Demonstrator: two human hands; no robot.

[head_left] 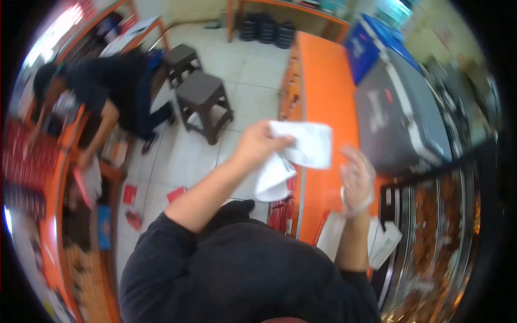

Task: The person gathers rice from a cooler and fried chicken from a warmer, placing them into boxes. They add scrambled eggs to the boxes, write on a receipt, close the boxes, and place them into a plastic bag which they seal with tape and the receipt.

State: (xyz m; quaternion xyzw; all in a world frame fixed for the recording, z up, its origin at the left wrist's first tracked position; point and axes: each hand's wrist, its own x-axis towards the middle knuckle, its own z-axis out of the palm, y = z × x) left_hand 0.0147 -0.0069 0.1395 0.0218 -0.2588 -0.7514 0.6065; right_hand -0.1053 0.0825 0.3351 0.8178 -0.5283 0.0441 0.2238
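Basically, left hand (263,144) pinches white papers (313,145) between thumb and fingers, over the edge of the orange counter (326,89); gloved right hand (356,182), blurred, fingers loosely spread, just beside the papers.

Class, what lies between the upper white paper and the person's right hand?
In the head view, no object shows between the upper white paper and the right hand; only the orange counter appears beyond that gap.
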